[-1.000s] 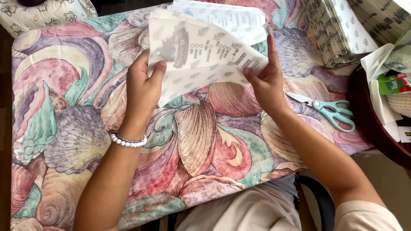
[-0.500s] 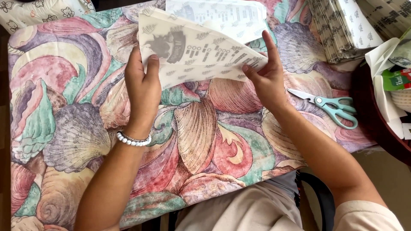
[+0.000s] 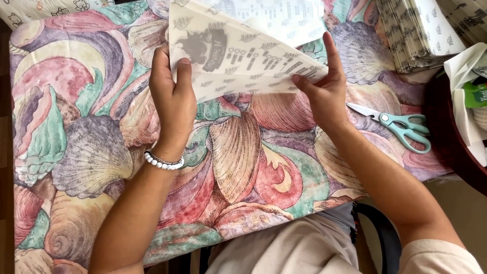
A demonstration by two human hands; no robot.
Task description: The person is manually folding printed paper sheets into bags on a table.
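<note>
A thin white printed paper sheet (image 3: 243, 56) is lifted off the seashell-patterned tablecloth (image 3: 243, 167), its near edge folded over and raised. My left hand (image 3: 172, 99), with a white bead bracelet at the wrist, pinches the sheet's left edge between thumb and fingers. My right hand (image 3: 324, 86) grips the sheet's right corner, index finger stretched up along the paper. The far part of the sheet runs out of the top of the view.
Teal-handled scissors (image 3: 403, 127) lie on the cloth right of my right hand. A stack of folded printed paper (image 3: 421, 30) sits at the far right. A dark round tray (image 3: 451, 147) with white paper and a green package stands at the right edge.
Both hands have moved farther away across the table with the sheet, and its folded edge now lies flatter and straighter between them.
</note>
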